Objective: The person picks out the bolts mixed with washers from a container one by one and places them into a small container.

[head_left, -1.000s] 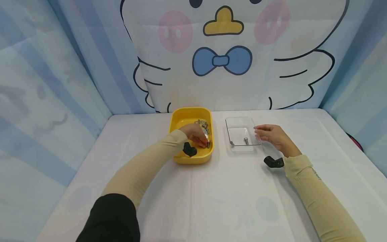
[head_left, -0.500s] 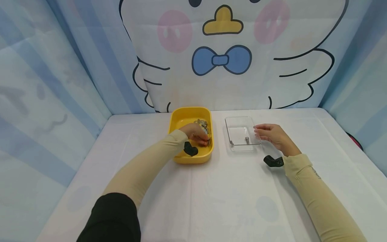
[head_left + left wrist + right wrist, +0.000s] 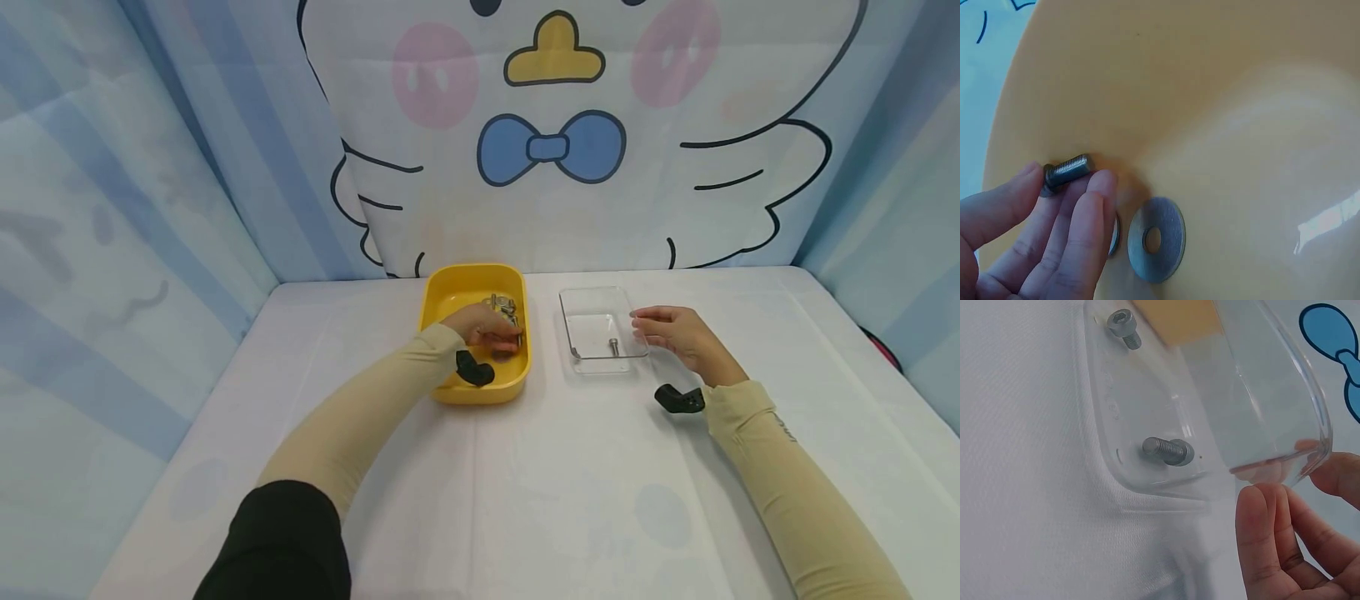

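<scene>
Over the yellow tray, my left hand pinches a socket-head screw between thumb and fingers; the threaded end points away from the thumb. Just beyond those fingertips, a large flat washer lies on the tray floor, and another round metal edge is partly hidden behind a finger. To the right, my right hand grips the side wall of a clear plastic box, thumb on one side and fingers on the other. Inside that box lie two socket-head screws, one close to the hand and one farther off.
More small metal hardware is gathered at the tray's back right side. Both containers stand on a white cloth-covered table. A printed curtain rises behind the table, with cloth walls at both sides.
My left hand has shifted slightly toward the back of the tray, and its fingers have closed around the screw. The right hand keeps its hold on the box.
</scene>
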A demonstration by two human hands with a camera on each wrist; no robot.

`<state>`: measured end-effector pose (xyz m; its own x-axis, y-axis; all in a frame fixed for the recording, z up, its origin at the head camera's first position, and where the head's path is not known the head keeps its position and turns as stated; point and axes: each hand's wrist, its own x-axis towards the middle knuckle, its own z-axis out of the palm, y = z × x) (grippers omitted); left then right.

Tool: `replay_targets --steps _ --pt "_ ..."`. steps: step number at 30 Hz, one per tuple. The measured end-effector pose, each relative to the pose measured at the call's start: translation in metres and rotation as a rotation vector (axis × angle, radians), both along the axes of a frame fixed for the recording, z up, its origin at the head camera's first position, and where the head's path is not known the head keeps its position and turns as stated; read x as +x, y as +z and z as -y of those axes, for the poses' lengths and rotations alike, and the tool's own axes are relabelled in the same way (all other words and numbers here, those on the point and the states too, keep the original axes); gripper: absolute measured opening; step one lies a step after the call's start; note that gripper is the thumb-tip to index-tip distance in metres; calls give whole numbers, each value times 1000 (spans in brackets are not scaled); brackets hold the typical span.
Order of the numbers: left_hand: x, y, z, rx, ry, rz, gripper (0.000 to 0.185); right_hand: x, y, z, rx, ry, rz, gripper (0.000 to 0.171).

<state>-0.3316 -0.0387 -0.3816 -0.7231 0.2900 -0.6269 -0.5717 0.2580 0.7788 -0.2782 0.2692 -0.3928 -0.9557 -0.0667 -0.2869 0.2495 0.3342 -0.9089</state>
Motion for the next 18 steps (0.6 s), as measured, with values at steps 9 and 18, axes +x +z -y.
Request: replay_targets --steps 9,18 --pt "0 0 -1 33 132 3 28 -2 0 0 1 -1 9 55" --pt "-4 -3 -6 58 198 23 32 -2 -1 0 8 -7 13 55"
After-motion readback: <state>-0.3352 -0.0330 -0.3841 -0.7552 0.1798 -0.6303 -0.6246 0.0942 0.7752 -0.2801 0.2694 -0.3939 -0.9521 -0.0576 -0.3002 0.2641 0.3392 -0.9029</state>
